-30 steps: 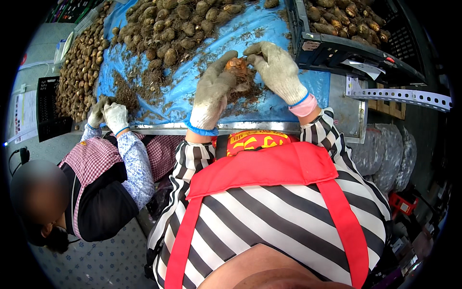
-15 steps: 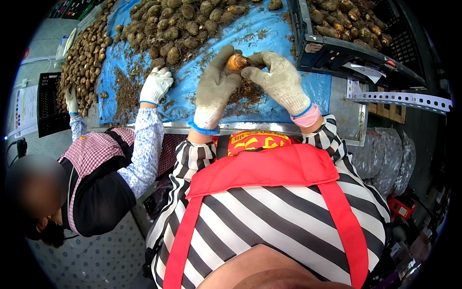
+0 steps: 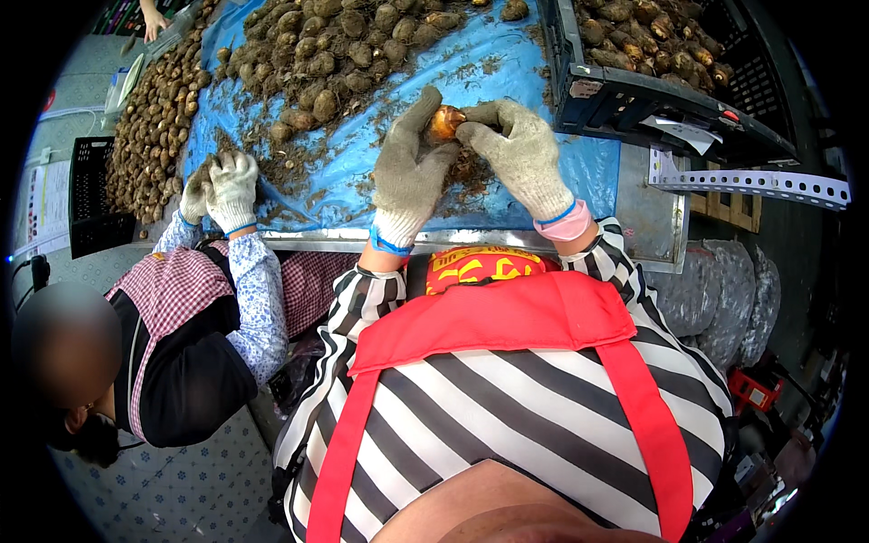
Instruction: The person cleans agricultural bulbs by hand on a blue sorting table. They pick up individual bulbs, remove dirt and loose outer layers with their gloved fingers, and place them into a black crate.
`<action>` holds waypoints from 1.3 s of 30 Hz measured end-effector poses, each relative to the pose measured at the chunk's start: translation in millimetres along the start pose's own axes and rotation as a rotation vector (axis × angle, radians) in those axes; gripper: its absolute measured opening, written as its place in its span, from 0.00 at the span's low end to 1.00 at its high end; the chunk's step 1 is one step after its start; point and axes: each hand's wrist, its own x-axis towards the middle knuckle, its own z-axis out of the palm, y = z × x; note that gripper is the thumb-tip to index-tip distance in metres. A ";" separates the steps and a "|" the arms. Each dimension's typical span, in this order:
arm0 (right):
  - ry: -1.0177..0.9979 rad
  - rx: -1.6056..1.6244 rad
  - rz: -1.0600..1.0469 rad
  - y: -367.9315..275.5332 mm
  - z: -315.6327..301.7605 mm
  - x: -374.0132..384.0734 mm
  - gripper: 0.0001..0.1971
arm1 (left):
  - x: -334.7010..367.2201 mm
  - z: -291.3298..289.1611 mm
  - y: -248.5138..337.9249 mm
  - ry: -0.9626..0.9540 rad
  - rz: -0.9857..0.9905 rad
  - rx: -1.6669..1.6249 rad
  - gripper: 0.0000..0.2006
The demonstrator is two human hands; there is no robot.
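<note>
Both my hands wear soiled white knit gloves and are raised over a blue plastic sheet [image 3: 344,195]. Between them is one small brown taro [image 3: 444,123] with an orange-toned end. My left hand [image 3: 409,172] grips it from the left between thumb and fingers. From the right, my right hand [image 3: 520,149] pinches at the same taro, fingers and thumb against its side. Below the hands, loose root fibres and soil [image 3: 469,170] lie on the sheet. Farther off sits a heap of hairy, unclean taros [image 3: 339,45].
A black crate [image 3: 625,95] of taros stands at the right, beside a perforated white metal strip [image 3: 760,184]. At left, a co-worker's gloved hands [image 3: 220,188] work near a pile of cleaner taros [image 3: 154,127] and another black crate [image 3: 90,199]. Another person's hand [image 3: 154,20] shows top left.
The taro has turned slightly in my hands, which stay nearly in place. The co-worker's right hand has moved left to meet the other hand. A bare hand has appeared at the top left.
</note>
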 end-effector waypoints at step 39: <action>-0.066 -0.173 -0.060 -7.2 -1.4 13.2 0.18 | 4.5 1.1 -3.9 0.071 0.012 0.056 0.34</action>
